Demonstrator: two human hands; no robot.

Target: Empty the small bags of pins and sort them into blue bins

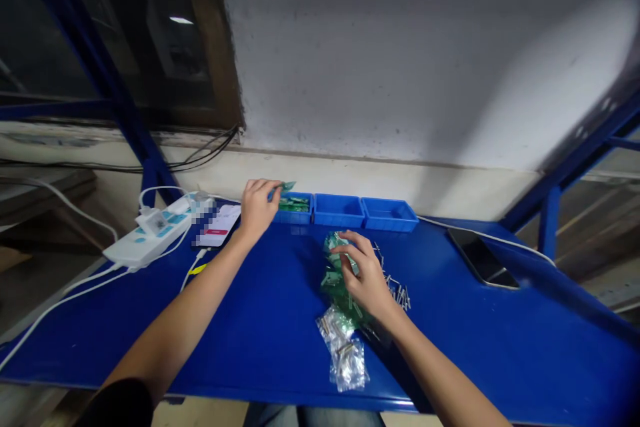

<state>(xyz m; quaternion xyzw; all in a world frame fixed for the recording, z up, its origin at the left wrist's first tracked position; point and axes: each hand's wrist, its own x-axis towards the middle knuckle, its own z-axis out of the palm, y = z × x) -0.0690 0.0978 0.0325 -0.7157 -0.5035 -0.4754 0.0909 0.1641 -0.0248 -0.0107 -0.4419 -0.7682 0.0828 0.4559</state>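
Observation:
My left hand [261,205] pinches a small green packet [287,186] above the left blue bin [295,217], which holds several green packets. Over a pile of green packets [334,280] at the middle of the table is my right hand [364,270], its fingers curved and apart, with nothing visibly held. Clear plastic bags [349,363] with small metal parts lie just in front of the pile. Loose metal screws or pins [401,296] are scattered to the right of my right hand.
Two more blue bins [339,211] [390,215] stand along the wall. A white power strip [145,240] with cables and a lit phone [220,225] are at left. A dark phone [483,259] lies at right. Blue frame posts flank the table.

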